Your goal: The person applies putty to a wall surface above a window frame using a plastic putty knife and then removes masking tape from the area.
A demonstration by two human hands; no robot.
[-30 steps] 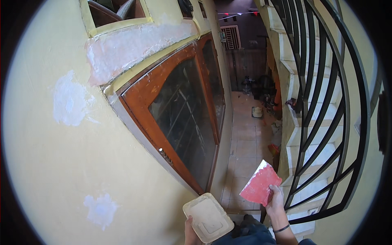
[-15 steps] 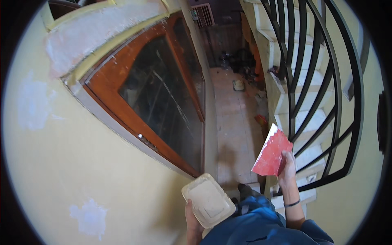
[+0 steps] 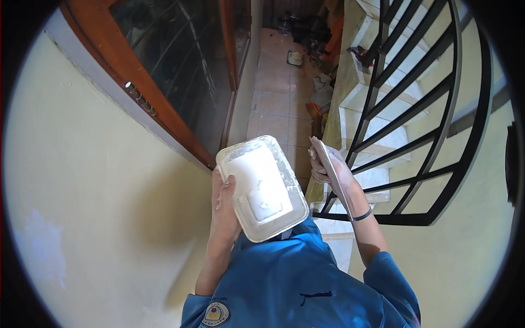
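White paste (image 3: 257, 172) in a pale tub (image 3: 299, 205), and a scraper (image 3: 331, 172), held apart in two hands
We list the tub in front of the blue shirt (image 3: 295, 279), its left side gripped by the left hand (image 3: 223, 202), thumb at the rim, the fingers beneath hidden from us. The right hand (image 3: 345, 176) is closed about the scraper, fingers on its left face, palm on its right. We see the scraper nearly edge-on, that edge slanting from upper left to lower right, roughly parallel to the tub's long axis. From the right hand's grip the paste lies to the left, across a narrow gap; scraper and tub do not touch. Of the two hands, we count the left as nearer the paste; the railing (image 3: 404, 220) stands to the right
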